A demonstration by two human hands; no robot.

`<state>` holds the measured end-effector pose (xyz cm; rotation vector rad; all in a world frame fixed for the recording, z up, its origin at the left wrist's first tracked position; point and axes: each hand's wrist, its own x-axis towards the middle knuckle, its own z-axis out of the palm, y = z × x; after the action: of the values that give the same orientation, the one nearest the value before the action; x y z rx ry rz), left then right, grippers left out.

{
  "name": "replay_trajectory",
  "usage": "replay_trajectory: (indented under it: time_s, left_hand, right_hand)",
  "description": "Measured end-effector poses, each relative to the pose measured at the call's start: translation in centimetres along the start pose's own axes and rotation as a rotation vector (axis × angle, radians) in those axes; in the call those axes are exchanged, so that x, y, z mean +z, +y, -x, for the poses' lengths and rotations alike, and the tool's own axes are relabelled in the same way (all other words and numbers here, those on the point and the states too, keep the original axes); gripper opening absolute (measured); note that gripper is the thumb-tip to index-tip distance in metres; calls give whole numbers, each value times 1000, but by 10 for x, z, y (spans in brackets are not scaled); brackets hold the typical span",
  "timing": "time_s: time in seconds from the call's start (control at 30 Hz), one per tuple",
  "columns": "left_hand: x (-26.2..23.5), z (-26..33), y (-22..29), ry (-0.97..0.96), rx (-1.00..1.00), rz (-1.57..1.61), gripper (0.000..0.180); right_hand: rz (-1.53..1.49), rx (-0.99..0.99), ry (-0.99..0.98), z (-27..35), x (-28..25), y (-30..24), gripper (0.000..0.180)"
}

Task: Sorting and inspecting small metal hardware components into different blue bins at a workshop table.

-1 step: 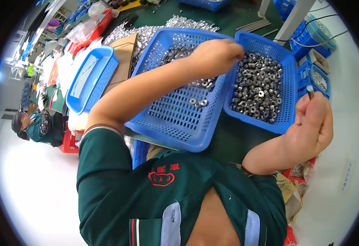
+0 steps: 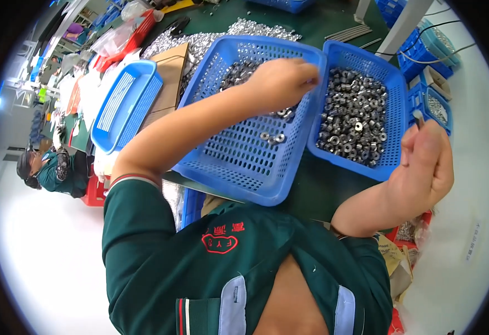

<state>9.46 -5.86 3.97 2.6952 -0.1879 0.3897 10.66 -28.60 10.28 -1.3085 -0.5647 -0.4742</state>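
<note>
My left hand [image 2: 282, 82] hovers over the right side of a large blue basket [image 2: 278, 190], its fingers closed in a pinch; whatever they hold is hidden. Small metal rings [image 2: 272, 138] lie in that basket, with a heap of them partly behind my left forearm. Beside it a second blue basket [image 2: 356, 168] holds a deep pile of shiny metal rings [image 2: 352, 120]. My right hand [image 2: 428, 162], raised to the right of this basket, is closed around a thin metal rod [image 2: 418, 118] whose tip sticks up past the fingers.
Silvery small parts [image 2: 255, 28] are heaped behind the baskets. Several metal rods [image 2: 346, 33] lie at the back right near a white post [image 2: 398, 30]. A shallow blue tray [image 2: 122, 106] and cardboard [image 2: 169, 70] are at left. A person [image 2: 54, 167] sits far left.
My left hand has shifted a little to the left, away from the rim between the baskets. My right hand stays nearly in place, the rod tip moving slightly left.
</note>
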Motion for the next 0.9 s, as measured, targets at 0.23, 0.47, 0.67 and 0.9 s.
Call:
replay_trajectory:
  time_s: [0.23, 0.47, 0.67, 0.9]
  left_hand:
    - [12, 103, -25, -517, -258, -64, 32]
    - [28, 104, -38, -437, -210, 29, 28]
    - [-11, 95, -34, -215, -555, 955, 27]
    - [-42, 88, -10, -89, -434, 1257, 31]
  right_hand:
    - [54, -39, -361, 11, 34, 11, 21]
    - [182, -97, -579, 21, 51, 10, 24]
    - [220, 64, -679, 24, 58, 22, 18]
    - [351, -8, -773, 31, 67, 42, 15]
